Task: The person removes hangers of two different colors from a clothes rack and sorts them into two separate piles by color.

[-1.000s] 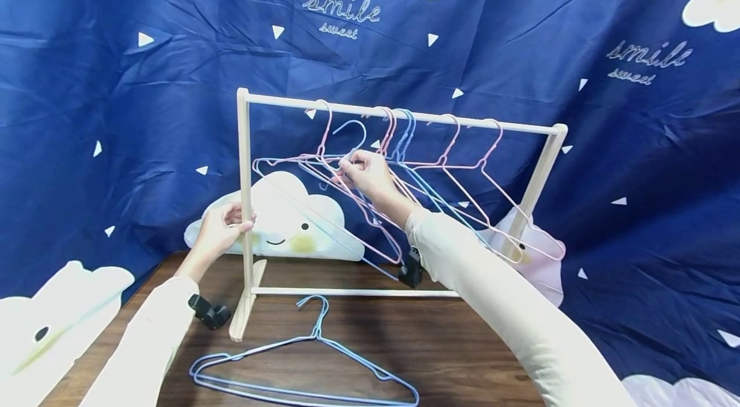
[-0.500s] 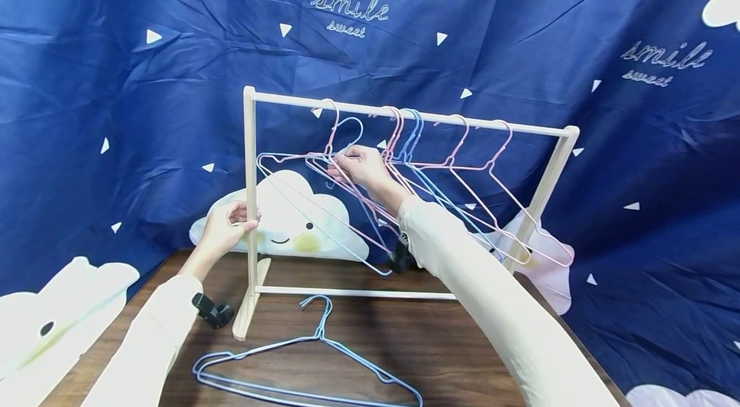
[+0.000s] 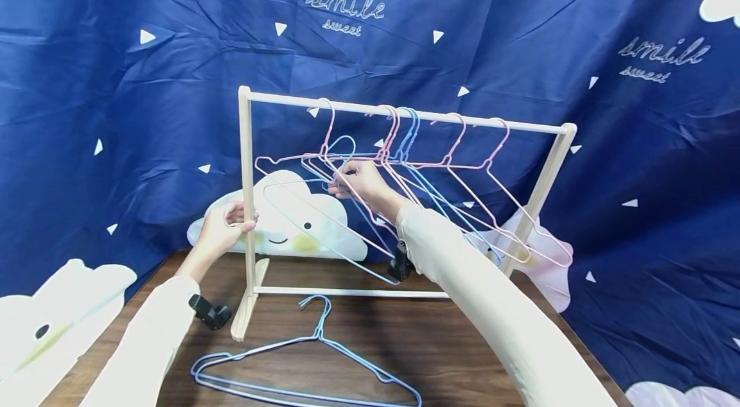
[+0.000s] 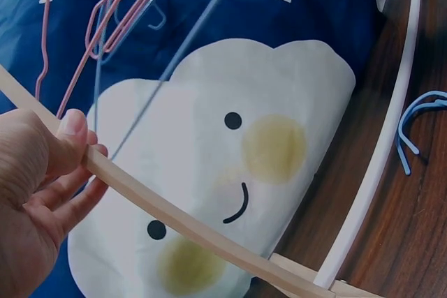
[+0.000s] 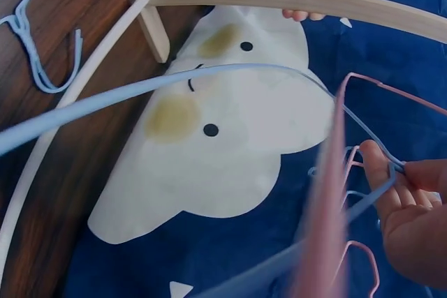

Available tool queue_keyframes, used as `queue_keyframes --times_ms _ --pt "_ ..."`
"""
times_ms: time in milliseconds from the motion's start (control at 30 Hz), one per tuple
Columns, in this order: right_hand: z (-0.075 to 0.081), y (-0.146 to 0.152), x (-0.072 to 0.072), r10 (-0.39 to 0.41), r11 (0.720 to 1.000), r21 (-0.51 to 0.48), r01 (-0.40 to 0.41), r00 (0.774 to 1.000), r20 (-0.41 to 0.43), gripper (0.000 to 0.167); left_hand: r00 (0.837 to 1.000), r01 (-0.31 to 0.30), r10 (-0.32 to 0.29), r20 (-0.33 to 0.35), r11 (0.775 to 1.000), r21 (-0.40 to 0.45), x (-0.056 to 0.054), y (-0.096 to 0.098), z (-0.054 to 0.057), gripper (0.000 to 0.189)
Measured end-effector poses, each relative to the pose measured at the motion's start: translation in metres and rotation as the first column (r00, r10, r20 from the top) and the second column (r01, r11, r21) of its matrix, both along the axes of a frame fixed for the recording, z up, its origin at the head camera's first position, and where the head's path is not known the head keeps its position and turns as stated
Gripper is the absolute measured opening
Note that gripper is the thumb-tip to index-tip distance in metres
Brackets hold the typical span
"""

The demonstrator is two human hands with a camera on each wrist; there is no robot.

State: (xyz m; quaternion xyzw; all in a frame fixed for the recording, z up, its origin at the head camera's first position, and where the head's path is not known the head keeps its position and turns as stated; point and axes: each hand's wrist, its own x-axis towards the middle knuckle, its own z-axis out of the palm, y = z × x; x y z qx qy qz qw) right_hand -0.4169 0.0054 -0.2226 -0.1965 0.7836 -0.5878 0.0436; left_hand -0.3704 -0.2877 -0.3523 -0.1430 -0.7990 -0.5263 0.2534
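My left hand (image 3: 222, 227) grips the left wooden post (image 3: 247, 163) of a small garment rack, thumb on the near side and fingers curled behind. Below the top rail (image 3: 283, 101), my right hand (image 3: 367, 183) pinches a light blue hanger (image 5: 140, 88) at its neck, between thumb and fingers. Its hook rises above the hand, lower than the rail and apart from it. Just beside it, a pink hanger (image 3: 332, 121) hangs from the rail and overlaps the blue one. Part of the held hanger is hidden behind the right hand and sleeve.
Several pink hangers (image 3: 462, 131) and blue hangers (image 3: 414, 131) hang farther right along the rail. Blue hangers (image 3: 318, 330) lie stacked on the brown wooden table (image 3: 451, 343) in front of the rack's lower bar (image 3: 347, 293). Behind stands a blue curtain (image 3: 191, 60) with white clouds.
The held blue hanger has come down and tilted, so its hook sits farther below the rail and its left shoulder has dropped. My left hand keeps its grip on the post.
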Motion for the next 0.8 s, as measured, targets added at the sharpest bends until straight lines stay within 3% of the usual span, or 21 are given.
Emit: queue_keyframes --times_ms 167,467,667,800 --pt "-0.011 0.012 0.004 0.046 0.998 0.041 -0.045 0.999 -0.017 0.015 1.0 -0.004 0.004 0.008 1.0 -0.004 0.004 -0.001 0.0 0.037" --pt "-0.029 0.036 0.02 0.121 0.989 0.072 -0.127 0.99 0.078 0.023 1.0 -0.021 0.021 -0.016 1.0 -0.023 0.002 -0.004 -0.003 0.035" --pt "-0.049 0.054 0.029 0.204 0.975 0.062 -0.212 0.972 0.12 0.019 1.0 -0.008 0.007 -0.02 1.0 -0.018 0.003 -0.002 -0.001 0.034" --pt "-0.068 0.067 0.037 0.289 0.951 0.07 -0.301 0.947 0.143 0.024 1.0 -0.007 0.006 -0.019 1.0 -0.024 0.004 0.001 0.001 0.034"
